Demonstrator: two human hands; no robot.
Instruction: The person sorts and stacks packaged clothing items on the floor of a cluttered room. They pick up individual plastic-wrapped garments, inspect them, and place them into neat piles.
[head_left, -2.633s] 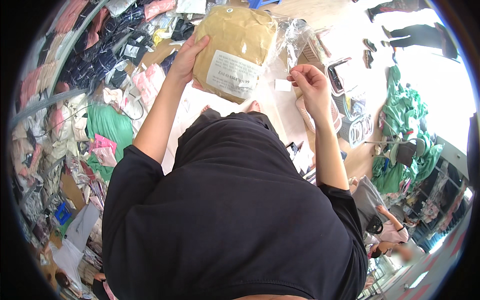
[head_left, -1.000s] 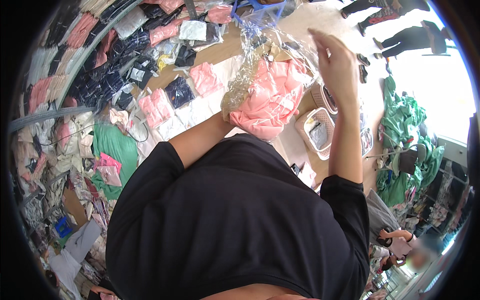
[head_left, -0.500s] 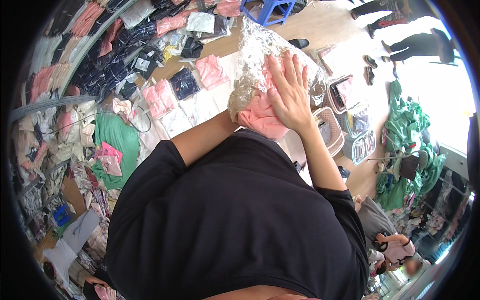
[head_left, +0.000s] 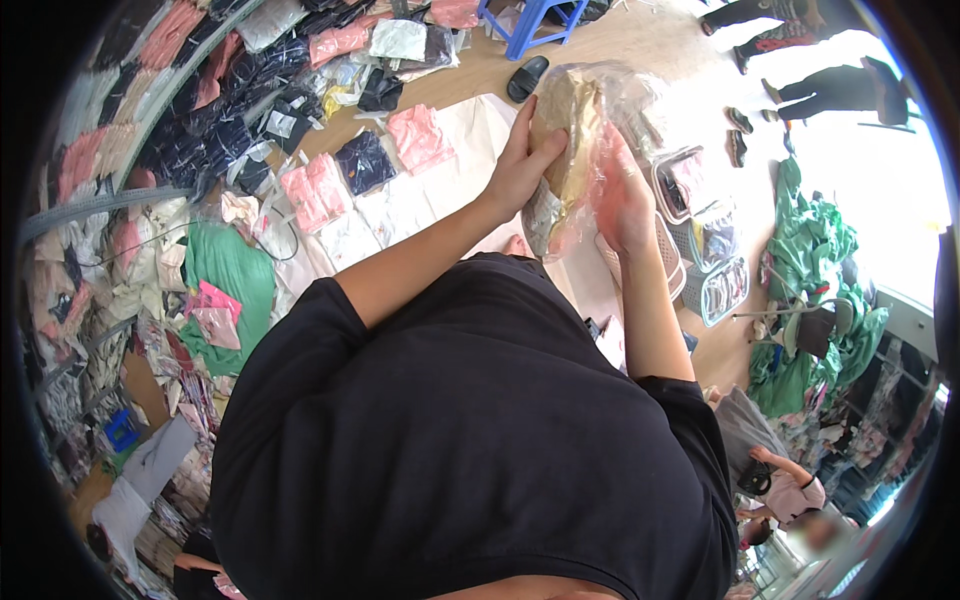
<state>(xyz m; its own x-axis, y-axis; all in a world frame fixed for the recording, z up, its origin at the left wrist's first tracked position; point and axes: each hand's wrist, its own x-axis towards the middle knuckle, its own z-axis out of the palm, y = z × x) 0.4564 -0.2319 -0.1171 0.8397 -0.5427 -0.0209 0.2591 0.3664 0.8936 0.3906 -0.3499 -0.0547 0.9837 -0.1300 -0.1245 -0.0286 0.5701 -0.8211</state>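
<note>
A clear plastic bag with a folded garment (head_left: 572, 150) is held upright between my two hands in front of my body. Its crinkled side looks tan and gold, and some pink shows through near the right hand. My left hand (head_left: 525, 165) grips the left side, thumb across the tan face and fingers behind it. My right hand (head_left: 628, 205) presses the opposite side, its fingers partly covered by the plastic. On the pale sheet to the left lie a folded pink garment (head_left: 317, 192), a navy bagged garment (head_left: 366, 163) and another pink one (head_left: 420, 139).
Plastic baskets (head_left: 722, 295) stand to the right, beyond them a green fabric heap (head_left: 815, 260). Ahead are a black slipper (head_left: 527, 79) and a blue stool (head_left: 538, 25). Piled packed clothes (head_left: 215, 130) fill the left. Other people are at the far right and lower corners.
The bag has been lifted and turned on edge, hiding most of the pink garment. My left hand has come out from beneath it; my right hand has moved from its top to its side.
</note>
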